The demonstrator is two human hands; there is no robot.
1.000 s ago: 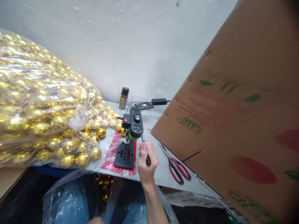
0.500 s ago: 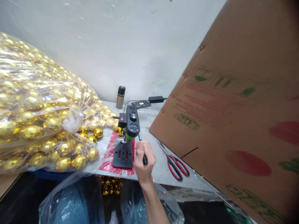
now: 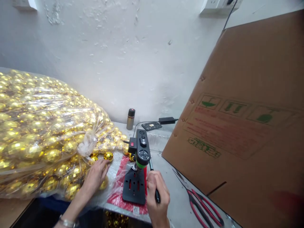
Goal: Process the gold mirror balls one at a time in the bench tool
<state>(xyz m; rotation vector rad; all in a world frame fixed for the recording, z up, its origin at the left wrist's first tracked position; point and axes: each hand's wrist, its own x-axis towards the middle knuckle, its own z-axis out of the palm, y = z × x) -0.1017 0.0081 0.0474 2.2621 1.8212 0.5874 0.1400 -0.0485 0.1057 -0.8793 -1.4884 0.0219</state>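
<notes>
the right hand [image 3: 161,190] is wrapping its fingers closely around a smooth, rounded black handle [image 3: 157,197] on a thin metal rod, beside a small drill press [image 3: 143,146]. the press is showing a matte black, round-ended head with circular grilles, a green band and a flat, slotted base plate [image 3: 133,193], which is resting on crinkled red plastic [image 3: 115,199]. the left hand [image 3: 96,174] is reaching with its fingers slightly bent towards a shiny, faceted gold ball [image 3: 108,156], which is lying just beyond the fingertips, left of the press; i cannot tell whether they are touching or holding it. a knotted, wrinkled clear plastic bag [image 3: 53,117] is bulging with similar balls. red-and-black scissors [image 3: 189,191] are lying beside a stiff brown cardboard box [image 3: 237,126], and a cylindrical bottle [image 3: 130,119] with a dark cap is standing near the rough, flaking white wall [image 3: 142,72].

the left hand is partly covering another gold ball [image 3: 104,183], while the lower edge is cutting off both arms. the drill head is hiding whatever is lying behind it. the box is running out past the right edge, and gold pieces [image 3: 116,219] below the table edge are sinking into shadow.
</notes>
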